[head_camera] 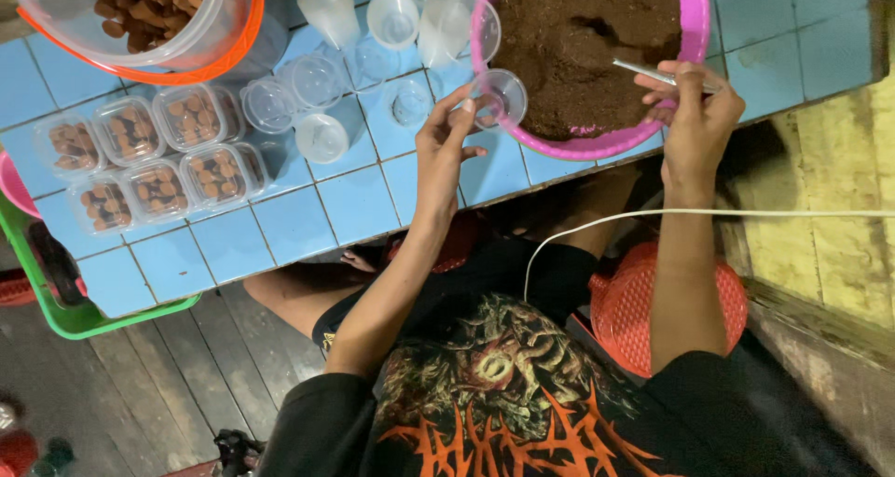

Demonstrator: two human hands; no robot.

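From my feed I look down on a blue tiled counter (pixel 298 225) with the person's knees under its near edge. The left hand (pixel 446 141) grips a small clear plastic cup (pixel 499 99) by its side, thumb and fingers clamped on it, tipped against the near rim of a pink basin (pixel 695 29). The cup sits at about 7 o'clock on that basin, touching the rim. The right hand (pixel 692 113) is clenched around a metal spoon (pixel 653 71), whose handle lies across the basin's edge at about 4 o'clock, pointing in toward the fill.

The basin holds a dark brown crumbly powder (pixel 578 39), heaped unevenly. I cannot tell whether the cup has anything in it yet.

At 9 o'clock from the left hand stands a loose cluster of empty clear cups (pixel 322 95), some upright, some on their sides, crowding the stretch between the basin and the filled ones. Further out at 9 o'clock, six lidded tubs (pixel 154 155) sit in two rows, each packed with brown round pieces. At 10 o'clock a large clear bucket with an orange rim (pixel 224 39) holds more of the same brown pieces. A green tray (pixel 56 300) juts off the counter at 8 o'clock. A white cord (pixel 597 221) runs across the right forearm, and a red woven stool (pixel 625 300) sits below it.
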